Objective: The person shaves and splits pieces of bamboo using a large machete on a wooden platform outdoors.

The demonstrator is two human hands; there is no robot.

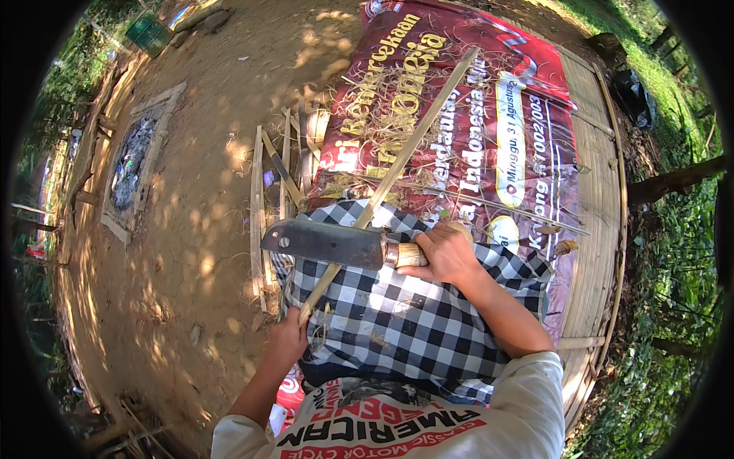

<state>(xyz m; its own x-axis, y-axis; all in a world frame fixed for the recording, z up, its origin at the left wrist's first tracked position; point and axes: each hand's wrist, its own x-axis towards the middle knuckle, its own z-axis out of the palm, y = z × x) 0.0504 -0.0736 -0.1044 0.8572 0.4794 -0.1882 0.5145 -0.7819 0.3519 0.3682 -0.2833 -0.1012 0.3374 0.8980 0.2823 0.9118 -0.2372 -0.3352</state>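
Observation:
My right hand (pixel 445 256) is closed round the wooden handle of a machete (pixel 329 243), whose broad dark blade points left. The blade lies across a long bamboo strip (pixel 413 141), hiding a short stretch of it. My left hand (pixel 287 336) grips the strip's near end, beside my lap. From there the strip slants away to the upper right, over a red printed banner (pixel 527 145). Under both hands a black and white checkered cloth (pixel 413 321) covers my lap. Thin curled bamboo shavings (pixel 394 107) are scattered over the banner.
Several split bamboo pieces (pixel 260 206) lie on the dirt ground to the left of the banner. A bamboo slat platform (pixel 592 229) runs along the right, with greenery beyond. Farther left is a framed ash pit (pixel 134 157); a green container (pixel 147 32) stands at the far left.

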